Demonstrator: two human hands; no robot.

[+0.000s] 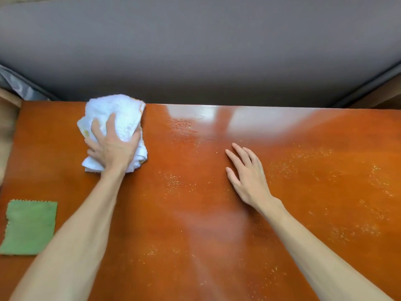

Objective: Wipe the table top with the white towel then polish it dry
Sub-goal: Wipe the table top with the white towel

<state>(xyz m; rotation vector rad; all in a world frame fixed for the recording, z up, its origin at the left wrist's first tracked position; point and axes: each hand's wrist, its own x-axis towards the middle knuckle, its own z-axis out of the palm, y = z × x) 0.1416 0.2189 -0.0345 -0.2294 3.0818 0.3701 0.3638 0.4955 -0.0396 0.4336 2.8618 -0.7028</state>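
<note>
Glossy orange-brown wood fills the view: the table (pixel 217 213) runs up to a grey wall, its far edge catching a pale glare, with fine specks or droplets scattered across the middle and right side. At the far left corner the white towel (pixel 121 118) lies bunched in a loose wad, and the left hand (pixel 112 146) presses down on it, fingers spread over the folds. The right hand (pixel 247 174) rests flat and empty on the table near the middle, fingers slightly splayed. A green cloth (pixel 29 228) lies flat by the near left edge. The towel looks soft, light and limp; it would likely slide easily on the lacquer, so a broad palm over the bunched centre should control it best.
</note>
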